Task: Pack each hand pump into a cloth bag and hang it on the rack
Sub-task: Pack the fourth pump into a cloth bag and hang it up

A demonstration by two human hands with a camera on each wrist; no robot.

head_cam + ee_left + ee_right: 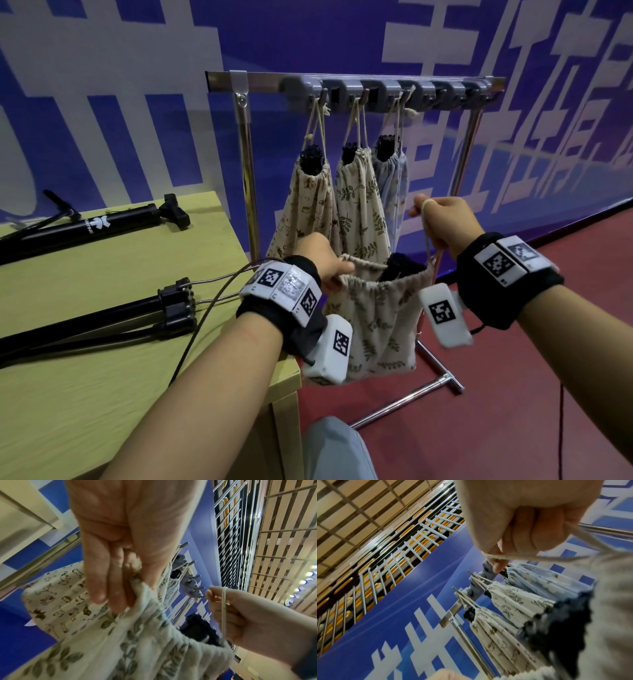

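Bag (380,308) with pump (399,269) inside, held below the rack (356,82) — left hand (322,258) pinching the rim, right hand (445,222) gripping the cord (428,240), nearer the free hooks up and beyond.

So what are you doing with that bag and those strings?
A person is closing a leaf-print cloth bag with a black hand pump poking out the top. The left hand grips the bag's rim while the right hand pulls the drawstring. Three filled bags already hang on the rack. Two more pumps lie on the table.
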